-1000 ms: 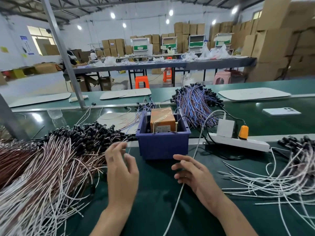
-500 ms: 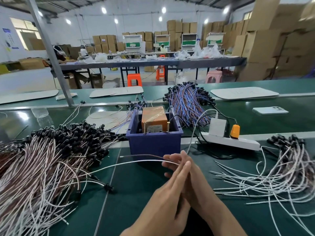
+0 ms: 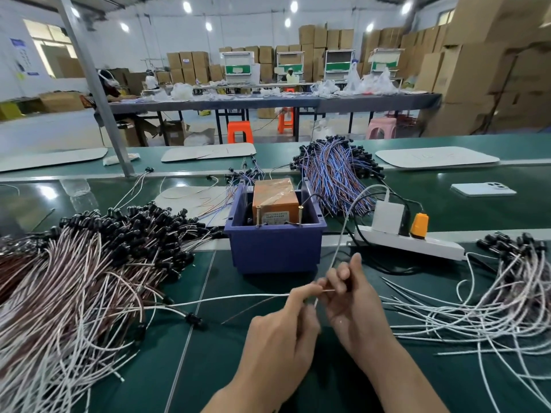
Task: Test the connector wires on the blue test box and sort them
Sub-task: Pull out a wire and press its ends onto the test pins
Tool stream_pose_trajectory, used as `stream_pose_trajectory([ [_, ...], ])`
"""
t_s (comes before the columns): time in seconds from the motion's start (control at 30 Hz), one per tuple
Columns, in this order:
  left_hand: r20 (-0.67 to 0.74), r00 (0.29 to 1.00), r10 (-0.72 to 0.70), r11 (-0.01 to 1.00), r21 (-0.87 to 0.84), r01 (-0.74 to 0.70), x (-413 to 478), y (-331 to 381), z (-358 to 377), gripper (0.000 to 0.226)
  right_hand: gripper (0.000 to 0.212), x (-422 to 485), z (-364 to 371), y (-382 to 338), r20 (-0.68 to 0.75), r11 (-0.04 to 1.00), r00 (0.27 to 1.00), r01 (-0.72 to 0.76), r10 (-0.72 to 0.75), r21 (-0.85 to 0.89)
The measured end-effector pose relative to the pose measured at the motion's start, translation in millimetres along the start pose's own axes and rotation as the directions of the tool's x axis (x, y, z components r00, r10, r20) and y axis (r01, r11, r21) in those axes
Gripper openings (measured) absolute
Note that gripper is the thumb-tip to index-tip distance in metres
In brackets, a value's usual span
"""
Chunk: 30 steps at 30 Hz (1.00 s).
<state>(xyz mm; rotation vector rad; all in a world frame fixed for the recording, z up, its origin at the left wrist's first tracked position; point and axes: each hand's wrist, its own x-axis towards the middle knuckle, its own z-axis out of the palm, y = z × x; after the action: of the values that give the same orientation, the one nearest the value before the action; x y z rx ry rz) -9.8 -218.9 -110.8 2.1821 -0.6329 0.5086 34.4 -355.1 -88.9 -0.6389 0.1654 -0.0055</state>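
The fingers (image 3: 302,293) of the left hand (image 3: 280,335) are closed on a thin white connector wire (image 3: 232,298), just in front of the blue test box (image 3: 274,251). The fingertips (image 3: 338,277) of the right hand (image 3: 354,308) meet them from the right and pinch the bare end of the same wire. Neither hand is free.

The step in hand seems to be preparing the stripped ends for the test. To do it well, I think the ends should be straight and apart, held close to their tips so they do not bend. Each end then goes firmly against one of the two brass pins (image 3: 258,214) standing inside the box. The charger cable (image 3: 343,234), which comes down right of the box and passes just behind the right fingers, could be caught by mistake.

From the left fingers the wire runs to the left, over the green belt (image 3: 208,368) in front of the box. Its black connector (image 3: 192,318) seems to lie near the big heap (image 3: 89,263) left of the box. The loose white wires (image 3: 492,308) right of the box, probably the sorted ones, lie apart from the fingers.
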Motion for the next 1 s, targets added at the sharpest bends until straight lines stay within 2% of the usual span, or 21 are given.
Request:
stream_pose_trajectory([
  [0.13, -0.041, 0.98, -0.193, 0.98, -0.054, 0.19, 5, -7, 2, 0.043, 0.029, 5, -8, -10, 0.006, 0.966, 1.0, 0.008, -0.01, 0.259],
  [0.23, -0.107, 0.951, -0.29, 0.951, -0.145, 0.274, 8, -7, 2, 0.039, 0.025, 6, -15, -14, 0.022, 0.957, 1.0, -0.01, 0.003, 0.289],
  [0.37, -0.193, 0.897, -0.398, 0.893, -0.307, 0.33, 12, -9, 1, 0.029, 0.022, 2, -16, -13, 0.072, 0.996, 0.997, -0.031, 0.025, 0.087],
  [0.5, -0.334, 0.869, -0.365, 0.91, -0.324, 0.258, 12, -12, -4, 0.032, 0.027, -4, -13, -7, 0.118, 0.972, 0.992, -0.014, 0.043, -0.234],
  [0.6, -0.394, 0.879, -0.267, 0.951, -0.254, 0.175, 11, -12, -6, 0.031, 0.03, -7, -9, 1, 0.138, 0.852, 0.99, 0.05, 0.027, -0.521],
  [0.7, -0.396, 0.903, -0.165, 0.98, -0.171, 0.104, 10, -12, -8, 0.029, 0.027, -13, -5, 13, 0.26, 0.62, 0.965, 0.222, -0.029, -0.753],
  [0.73, -0.394, 0.908, -0.142, 0.984, -0.159, 0.084, 10, -12, -8, 0.03, 0.025, -15, -4, 17, 0.33, 0.554, 0.944, 0.288, -0.025, -0.781],
  [0.8, -0.39, 0.913, -0.118, 0.987, -0.151, 0.063, 9, -12, -9, 0.031, 0.022, -19, -2, 21, 0.421, 0.51, 0.907, 0.354, 0.018, -0.784],
  [1.0, -0.349, 0.925, -0.147, 0.976, -0.203, 0.078, 13, -15, -13, 0.035, 0.016, -20, -1, 19, 0.409, 0.514, 0.909, 0.317, 0.073, -0.797],
])
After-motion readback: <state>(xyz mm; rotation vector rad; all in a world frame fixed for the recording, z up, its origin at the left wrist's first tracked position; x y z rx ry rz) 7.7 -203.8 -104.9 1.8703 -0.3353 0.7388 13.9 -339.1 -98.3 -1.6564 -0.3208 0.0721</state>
